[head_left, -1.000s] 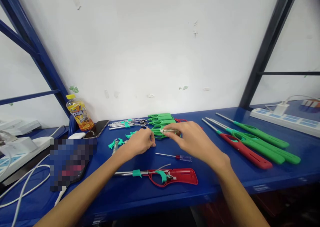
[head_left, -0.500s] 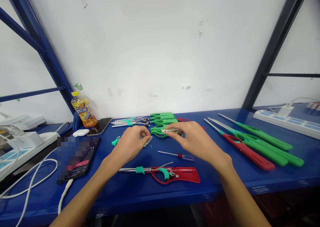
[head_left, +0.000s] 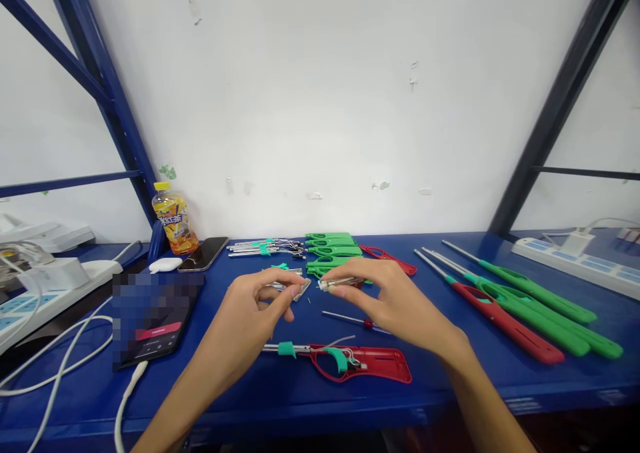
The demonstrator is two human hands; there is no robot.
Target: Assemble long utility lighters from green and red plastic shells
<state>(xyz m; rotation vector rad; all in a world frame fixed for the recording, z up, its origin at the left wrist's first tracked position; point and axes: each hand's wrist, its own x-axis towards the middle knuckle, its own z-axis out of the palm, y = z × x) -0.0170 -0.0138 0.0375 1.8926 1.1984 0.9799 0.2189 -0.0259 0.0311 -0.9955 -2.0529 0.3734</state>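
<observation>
Between the thumb and forefinger of my left hand [head_left: 260,303] is a small clear plastic piece [head_left: 303,289], its kind too small to make out. My right hand [head_left: 383,290] pinches a clear lighter fuel tank [head_left: 327,284] with a whitish end pointing left, close to that piece but apart from it. A tiny pin-like part [head_left: 309,300] lies on the table below the gap. Under my right hand a screwdriver [head_left: 345,317] is partly hidden. Nearer me lies an opened red lighter shell [head_left: 387,365] with a teal trigger [head_left: 340,360], wires and a metal tube.
Green shell halves [head_left: 333,246] and metal lighter rods [head_left: 263,248] lie at the back, beside a red shell half [head_left: 393,260]. Assembled lighters [head_left: 530,306] lie at right. On the left are a bottle [head_left: 175,220], phone [head_left: 204,254], tablet [head_left: 160,336] and white cables [head_left: 60,373].
Both hands have come nearer each other, bringing the clear piece and the fuel tank close together. My right hand now covers the screwdriver's handle. The whole view has shifted slightly.
</observation>
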